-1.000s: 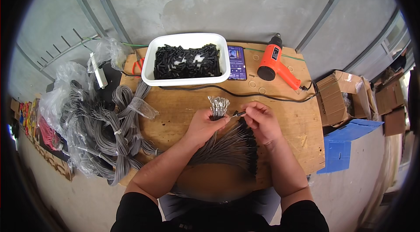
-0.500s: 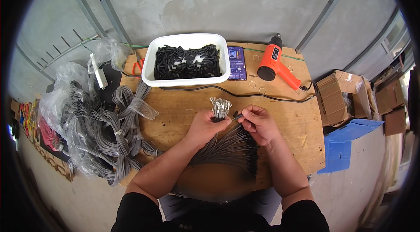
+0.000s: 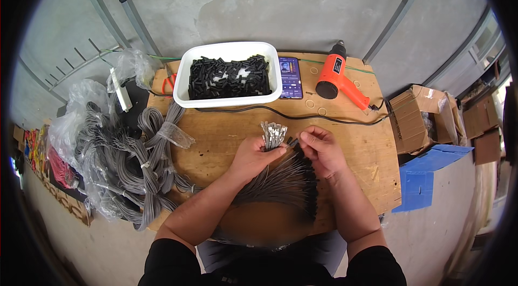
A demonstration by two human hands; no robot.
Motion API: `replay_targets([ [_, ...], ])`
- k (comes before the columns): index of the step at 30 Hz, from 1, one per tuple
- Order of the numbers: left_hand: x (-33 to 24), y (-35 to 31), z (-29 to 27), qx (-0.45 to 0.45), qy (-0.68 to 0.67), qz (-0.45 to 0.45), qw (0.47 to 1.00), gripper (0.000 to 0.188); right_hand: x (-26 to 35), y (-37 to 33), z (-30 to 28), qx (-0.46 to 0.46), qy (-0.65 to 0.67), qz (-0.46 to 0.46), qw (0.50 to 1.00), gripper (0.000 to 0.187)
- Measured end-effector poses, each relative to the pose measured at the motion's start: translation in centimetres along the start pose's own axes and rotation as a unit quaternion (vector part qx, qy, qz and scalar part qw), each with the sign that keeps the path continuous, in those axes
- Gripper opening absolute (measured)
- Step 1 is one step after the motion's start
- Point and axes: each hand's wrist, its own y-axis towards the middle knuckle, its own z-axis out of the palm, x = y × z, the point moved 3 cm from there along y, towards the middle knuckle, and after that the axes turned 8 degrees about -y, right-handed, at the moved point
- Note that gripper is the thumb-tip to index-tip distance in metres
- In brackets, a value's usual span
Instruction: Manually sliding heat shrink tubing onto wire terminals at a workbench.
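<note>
My left hand (image 3: 254, 155) is closed around a bundle of grey wires, whose bare metal terminals (image 3: 274, 134) stick up above the thumb. Just right of it, my right hand (image 3: 322, 152) is pinched, thumb and finger together, at a small black sleeve (image 3: 293, 142); the fingers partly cover the contact. Below both hands the grey wires (image 3: 272, 178) fan out toward me. A row of black sleeved ends (image 3: 311, 189) curves down their right side, beneath my right wrist.
Beyond my hands stands a white tub (image 3: 181, 92) of black sleeves. Right of it lie a phone (image 3: 290, 78) and an orange heat gun (image 3: 340, 78); its black cable (image 3: 259, 107) crosses the table. Grey wire coils (image 3: 129, 156) heap at left. Cardboard boxes (image 3: 413, 121) stand at right.
My right hand has shifted slightly, with the black sleeve now less exposed at its fingertips. The terminals in my left hand have spread a little. The whole view has shifted slightly.
</note>
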Motion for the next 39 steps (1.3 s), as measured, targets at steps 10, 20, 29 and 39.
replay_targets([
  [10, 0.1, -0.2, 0.3, 0.049, 0.113, 0.054, 0.991, 0.019, 1.2, -1.0, 2.1, -0.032, -0.213, -0.169, 0.962, 0.020],
  [20, 0.0, -0.1, 0.3, 0.015, -0.032, 0.008, 0.999, 0.015, 0.6, -0.8, 1.3, -0.042, -0.227, -0.187, 0.955, 0.005],
  [29, -0.7, -0.3, 0.3, -0.005, 0.052, 0.018, 0.998, 0.014, 0.2, -0.7, 1.9, 0.012, -0.203, -0.118, 0.972, 0.006],
  [39, 0.4, 0.1, -0.4, -0.050, -0.027, 0.013, 0.998, 0.009, 0.3, 0.9, -0.7, -0.003, 0.194, -0.016, 0.981, 0.020],
])
